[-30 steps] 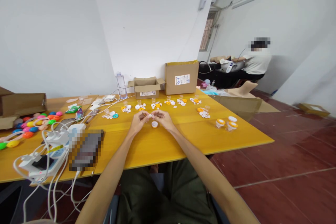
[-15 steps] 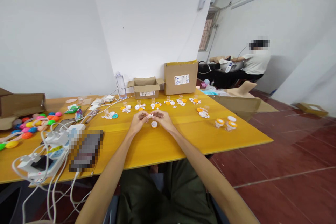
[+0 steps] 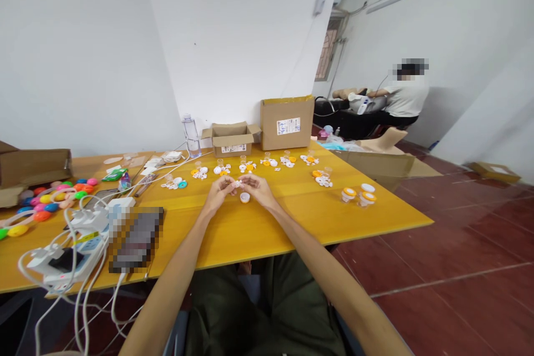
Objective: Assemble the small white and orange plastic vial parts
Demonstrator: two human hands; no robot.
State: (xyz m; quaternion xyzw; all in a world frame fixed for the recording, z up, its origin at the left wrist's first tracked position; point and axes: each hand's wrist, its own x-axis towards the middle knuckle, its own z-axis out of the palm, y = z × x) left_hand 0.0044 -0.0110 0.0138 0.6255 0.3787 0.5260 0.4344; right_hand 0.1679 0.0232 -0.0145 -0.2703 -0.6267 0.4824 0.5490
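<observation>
My left hand and my right hand are drawn together over the middle of the yellow bench, fingertips meeting and pinched on a tiny white part between them; it is too small to make out its shape. Just below my fingertips a small white cap sits on the bench, close to my right hand; I cannot tell whether it touches it.

Beyond my hands a row of small white and orange pieces runs across the bench in separate little clusters, and one teal ring lies at the left end of the row. To the right, well apart from my hands, stand three small jars with orange and white lids. At the far edge of the bench are an open cardboard box, a taller closed cardboard box beside it, and a clear water bottle to their left.

On my left lie a power strip with white cables, and farther left a heap of coloured plastic balls by another cardboard box. Across the room a person in a white shirt sits at a dark table
</observation>
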